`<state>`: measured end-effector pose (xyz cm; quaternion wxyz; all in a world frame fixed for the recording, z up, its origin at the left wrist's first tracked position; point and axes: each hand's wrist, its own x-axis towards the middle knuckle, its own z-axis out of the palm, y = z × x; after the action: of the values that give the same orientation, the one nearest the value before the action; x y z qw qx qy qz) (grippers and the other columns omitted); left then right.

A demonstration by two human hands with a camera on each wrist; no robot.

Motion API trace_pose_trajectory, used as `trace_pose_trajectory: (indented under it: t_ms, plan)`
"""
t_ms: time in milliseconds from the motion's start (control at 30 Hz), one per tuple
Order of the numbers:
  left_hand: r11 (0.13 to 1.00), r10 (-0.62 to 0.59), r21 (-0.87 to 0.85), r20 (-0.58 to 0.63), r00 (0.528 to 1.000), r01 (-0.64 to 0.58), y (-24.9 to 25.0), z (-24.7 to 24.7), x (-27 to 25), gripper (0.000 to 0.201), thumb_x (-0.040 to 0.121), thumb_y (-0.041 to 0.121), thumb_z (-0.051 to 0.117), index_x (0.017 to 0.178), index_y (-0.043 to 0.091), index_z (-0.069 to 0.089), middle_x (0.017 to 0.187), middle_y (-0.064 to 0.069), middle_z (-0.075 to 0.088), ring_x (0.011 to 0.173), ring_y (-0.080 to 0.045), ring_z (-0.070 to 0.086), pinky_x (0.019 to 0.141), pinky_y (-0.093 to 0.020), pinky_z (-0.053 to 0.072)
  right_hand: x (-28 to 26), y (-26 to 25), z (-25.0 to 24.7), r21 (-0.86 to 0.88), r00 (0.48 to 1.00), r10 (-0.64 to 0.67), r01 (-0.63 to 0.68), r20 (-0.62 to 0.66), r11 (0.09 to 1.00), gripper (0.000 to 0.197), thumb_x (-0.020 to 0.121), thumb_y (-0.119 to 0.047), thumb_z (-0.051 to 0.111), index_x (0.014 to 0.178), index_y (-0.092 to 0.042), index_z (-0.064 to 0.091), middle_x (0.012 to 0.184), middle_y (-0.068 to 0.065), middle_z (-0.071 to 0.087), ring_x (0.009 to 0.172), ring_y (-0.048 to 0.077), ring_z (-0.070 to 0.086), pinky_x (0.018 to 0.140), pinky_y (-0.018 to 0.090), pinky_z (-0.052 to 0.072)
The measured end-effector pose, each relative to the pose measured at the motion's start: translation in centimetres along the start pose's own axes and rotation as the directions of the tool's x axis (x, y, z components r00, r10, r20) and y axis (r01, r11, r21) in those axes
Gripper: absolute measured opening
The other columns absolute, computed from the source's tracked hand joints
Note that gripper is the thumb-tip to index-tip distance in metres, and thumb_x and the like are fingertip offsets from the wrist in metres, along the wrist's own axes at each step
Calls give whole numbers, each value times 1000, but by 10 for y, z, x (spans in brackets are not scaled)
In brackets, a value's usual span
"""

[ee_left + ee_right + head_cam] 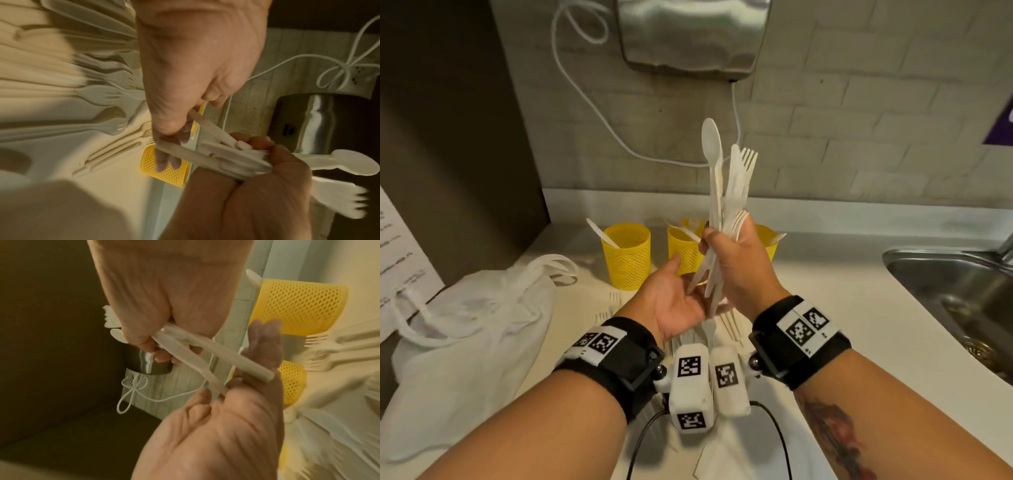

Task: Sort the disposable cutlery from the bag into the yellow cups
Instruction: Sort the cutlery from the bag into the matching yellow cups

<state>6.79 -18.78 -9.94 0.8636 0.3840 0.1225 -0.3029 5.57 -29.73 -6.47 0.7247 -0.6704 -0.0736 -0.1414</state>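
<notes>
My right hand (726,236) grips a bundle of white plastic cutlery (729,185) upright above the counter; a spoon (349,164), a knife and forks (349,201) stick out of it. My left hand (690,284) lies palm up just below, fingers relaxed, touching the handle ends (205,353). Three yellow mesh cups stand behind: the left cup (626,255) holds one white piece, the middle cup (683,251) and right cup (768,240) are partly hidden by my hands. The white drawstring bag (472,325) lies slack at the left.
Several loose forks and other pieces (613,308) lie on the pale counter (842,291) under my hands. A steel sink (962,291) opens at the right. A metal hand dryer (691,34) and white cable (599,113) hang on the tiled wall.
</notes>
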Motion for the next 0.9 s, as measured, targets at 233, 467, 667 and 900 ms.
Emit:
trace_pose_trajectory:
  t_ms: [233,467,667,900]
  plan:
    - [991,-129,32,-31,991,130,-9,-1,-5,47,100,48,38,90,10,63,73,-14,69,79,-21,66,89,-47,52,-5,11,12,83,997,-60,64,-50,994,37,86,-1,66,114,-16,48,92,3,57,81,13,56,74,29,51]
    - [997,69,-31,-17,997,-70,4,0,-5,34,100,32,46,106,10,71,95,-15,75,91,-29,68,86,-44,51,-15,31,18,126,996,89,-92,31,988,19,83,-4,70,101,-9,64,79,-1,65,80,15,63,83,42,53]
    - [989,124,-83,-17,992,-125,3,0,-2,34,100,29,44,108,11,72,103,-12,76,91,-26,72,85,-41,53,-8,35,26,149,984,177,-180,36,972,14,81,-8,74,94,-9,68,84,8,71,84,22,69,88,46,55]
    - [949,285,147,-21,958,-279,12,-1,-10,66,90,68,44,120,15,70,119,-9,71,113,-22,65,100,-40,47,2,39,24,41,984,177,-177,2,983,16,88,-24,67,93,-9,68,80,10,72,78,25,69,72,41,55]
